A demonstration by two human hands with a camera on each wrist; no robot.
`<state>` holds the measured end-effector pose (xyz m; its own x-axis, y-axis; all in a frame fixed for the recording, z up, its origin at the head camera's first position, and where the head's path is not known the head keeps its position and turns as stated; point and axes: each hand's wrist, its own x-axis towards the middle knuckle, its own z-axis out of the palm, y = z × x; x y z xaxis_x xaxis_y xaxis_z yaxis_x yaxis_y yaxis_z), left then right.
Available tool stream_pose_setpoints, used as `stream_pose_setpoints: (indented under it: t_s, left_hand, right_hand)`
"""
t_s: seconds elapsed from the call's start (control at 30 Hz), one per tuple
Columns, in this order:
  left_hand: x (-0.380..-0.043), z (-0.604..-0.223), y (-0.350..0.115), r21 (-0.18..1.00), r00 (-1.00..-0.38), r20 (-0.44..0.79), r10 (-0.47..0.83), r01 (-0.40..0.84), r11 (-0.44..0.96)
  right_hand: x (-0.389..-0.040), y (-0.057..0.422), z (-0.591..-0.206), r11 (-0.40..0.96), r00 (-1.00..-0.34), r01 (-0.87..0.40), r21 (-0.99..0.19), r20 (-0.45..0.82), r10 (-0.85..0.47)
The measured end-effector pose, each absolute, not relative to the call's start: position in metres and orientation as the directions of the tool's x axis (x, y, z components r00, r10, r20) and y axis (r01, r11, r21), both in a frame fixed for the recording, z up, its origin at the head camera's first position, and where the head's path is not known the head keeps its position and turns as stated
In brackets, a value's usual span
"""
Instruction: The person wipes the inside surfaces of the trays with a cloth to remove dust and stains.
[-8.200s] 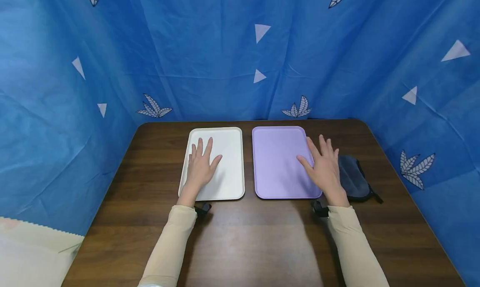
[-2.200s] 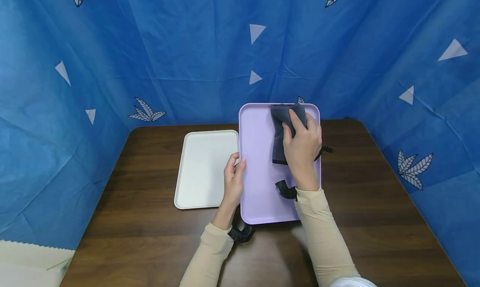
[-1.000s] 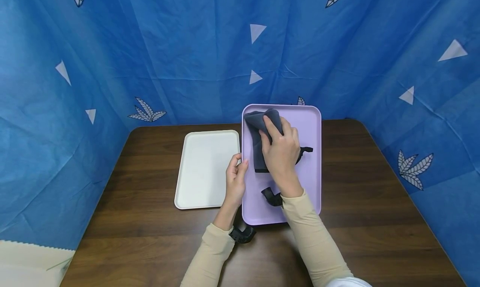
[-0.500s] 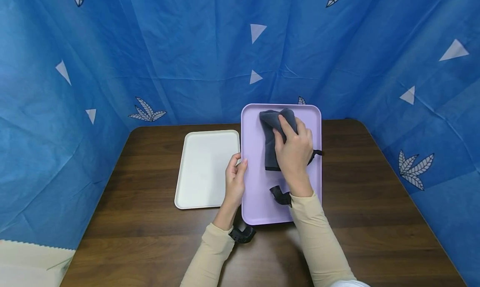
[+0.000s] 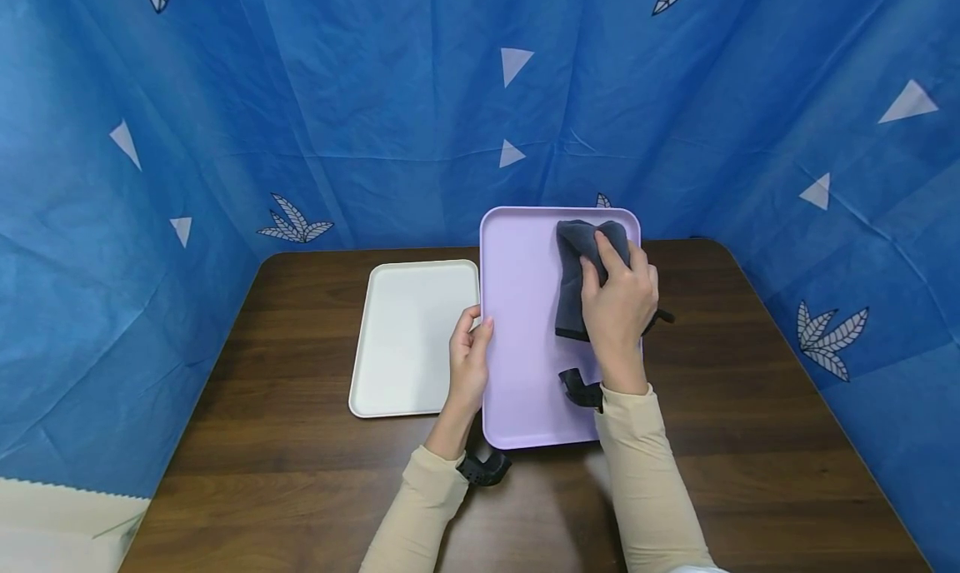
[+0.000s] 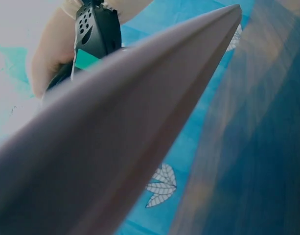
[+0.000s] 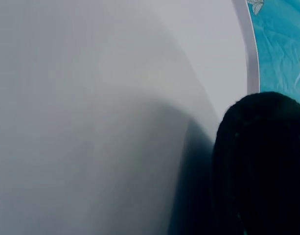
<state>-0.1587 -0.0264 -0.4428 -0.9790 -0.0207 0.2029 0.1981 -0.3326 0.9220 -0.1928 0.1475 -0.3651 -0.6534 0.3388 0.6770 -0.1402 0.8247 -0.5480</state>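
My left hand [image 5: 468, 361] grips the left rim of a purple tray [image 5: 521, 373], thumb on top and the other fingers partly hidden beneath. The tray is raised off the table and tilted toward me. In my right hand [image 5: 621, 306] is a folded dark grey cloth [image 5: 572, 281] with black edging and a loop, pressed against the tray's upper right part. From the left wrist view, the tray's underside and edge [image 6: 115, 122] fill much of the picture. The right wrist view has the dark cloth [image 7: 265, 161] over the pale tray surface [image 7: 91, 98], near its rim.
A white tray [image 5: 412, 340] lies flat on the brown wooden table [image 5: 300, 473], left of the purple one and close to my left hand. A blue curtain [image 5: 412, 98] with leaf and triangle prints hangs behind the table and along both sides.
Over the last second my right hand has slid the cloth from the tray's left side to its right side. My left hand keeps its grip. Earlier, the tray and cloth lay on the table.
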Motion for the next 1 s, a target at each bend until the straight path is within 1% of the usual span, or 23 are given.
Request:
stream_pose_setpoints:
  t_s: [0.5,1.0]
  left_hand:
    - [-0.159,-0.444,-0.025,0.915,-0.978,0.206,-0.017,0.199,-0.351]
    - [-0.159,-0.444,-0.026,0.916,-0.976,0.219,-0.022,0.213,-0.340]
  right_hand:
    - [-0.191,0.160,-0.369,0.813,-0.662,-0.118,-0.570,0.656,0.364]
    - [-0.189,0.147,-0.368,0.819,-0.664,-0.128,-0.559,0.661,0.348]
